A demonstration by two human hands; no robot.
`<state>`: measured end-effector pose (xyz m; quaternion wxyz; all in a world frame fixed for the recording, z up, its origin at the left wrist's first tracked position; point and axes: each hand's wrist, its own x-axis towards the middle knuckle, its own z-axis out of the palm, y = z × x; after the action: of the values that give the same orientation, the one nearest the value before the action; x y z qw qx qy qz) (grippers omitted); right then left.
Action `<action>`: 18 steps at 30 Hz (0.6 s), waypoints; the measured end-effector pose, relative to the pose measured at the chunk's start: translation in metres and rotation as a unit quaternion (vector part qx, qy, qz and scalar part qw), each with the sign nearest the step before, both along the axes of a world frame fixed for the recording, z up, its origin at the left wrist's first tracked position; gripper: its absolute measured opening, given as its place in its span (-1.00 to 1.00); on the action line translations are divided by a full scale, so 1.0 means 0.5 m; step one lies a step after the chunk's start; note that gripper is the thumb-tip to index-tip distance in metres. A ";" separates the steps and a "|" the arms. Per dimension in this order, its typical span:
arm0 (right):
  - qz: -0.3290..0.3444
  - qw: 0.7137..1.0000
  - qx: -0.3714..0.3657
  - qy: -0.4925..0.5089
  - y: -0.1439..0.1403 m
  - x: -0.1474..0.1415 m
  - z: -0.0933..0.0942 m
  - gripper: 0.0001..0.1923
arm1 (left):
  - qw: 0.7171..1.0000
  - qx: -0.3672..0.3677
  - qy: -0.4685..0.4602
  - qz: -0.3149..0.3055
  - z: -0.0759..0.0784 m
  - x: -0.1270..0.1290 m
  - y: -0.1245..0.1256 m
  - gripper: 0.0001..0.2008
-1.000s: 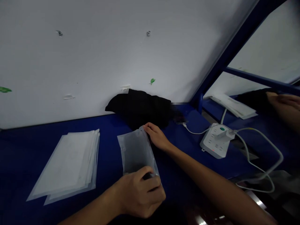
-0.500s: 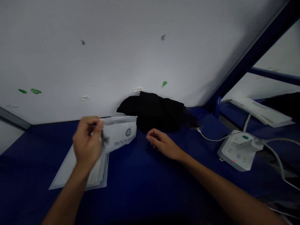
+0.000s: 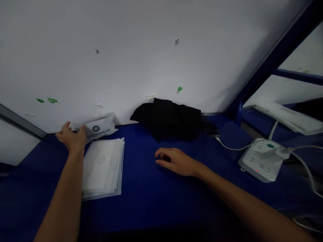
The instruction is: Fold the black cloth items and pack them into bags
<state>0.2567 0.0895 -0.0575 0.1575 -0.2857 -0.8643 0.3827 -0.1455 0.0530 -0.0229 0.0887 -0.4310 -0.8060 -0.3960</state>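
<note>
My left hand [image 3: 72, 137] is at the back left of the blue table, fingers spread, the thumb beside the left end of a white plastic pouch [image 3: 102, 128]. Dark "ROCKBROS" lettering and a round logo mark this pouch, which stands or leans near the wall. Just in front of it lies a stack of flat, translucent white zip bags [image 3: 103, 168], partly behind my left forearm. My right hand [image 3: 178, 161] hovers or rests over the table's middle, fingers loosely curled with a gap to the thumb and nothing in them. A heap of black cloth [image 3: 169, 117] lies beyond it.
A white power strip [image 3: 262, 161] with a plug and cables sits on the right. One thin white cable [image 3: 232, 148] runs from it toward the black cloth. A blue metal frame [image 3: 267, 64] slopes up at the right, and a pale wall [image 3: 138, 60] rises behind the table.
My left hand has carried the white pouch left and back toward the wall, and its fingers have spread from their grip. My right hand has shifted slightly nearer and its fingers have loosened.
</note>
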 end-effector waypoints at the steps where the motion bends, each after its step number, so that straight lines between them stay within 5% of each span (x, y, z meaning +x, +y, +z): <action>1: 0.002 1.000 0.005 0.003 0.000 0.000 0.000 -0.79 | 0.999 -0.008 0.014 0.035 -0.003 0.006 -0.003 -0.36; 3: 0.005 1.000 0.011 0.008 0.001 0.001 0.001 -0.80 | 0.997 -0.032 0.021 0.063 -0.012 0.025 -0.003 -0.36; 7: 0.009 1.000 0.020 0.008 0.002 0.002 0.001 -0.81 | 0.988 -0.136 0.010 -0.071 -0.038 0.065 0.018 -0.71; 12: 0.004 0.999 0.037 0.006 0.003 0.007 0.004 -0.81 | 0.977 -0.171 0.002 -0.126 -0.059 0.073 0.035 -0.65; 15: -0.051 0.997 0.060 0.018 0.016 0.015 0.010 -0.84 | 0.975 -0.188 0.010 -0.119 -0.061 0.071 0.028 -0.61; 18: -0.178 0.976 0.101 0.073 0.047 0.033 0.015 -0.87 | 0.971 -0.206 0.033 -0.113 -0.059 0.087 0.017 -0.59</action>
<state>0.2734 0.1129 -0.0500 0.3140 -0.3891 -0.8198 0.2791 -0.1019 0.0615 -0.0522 -0.0206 -0.5414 -0.8126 -0.2148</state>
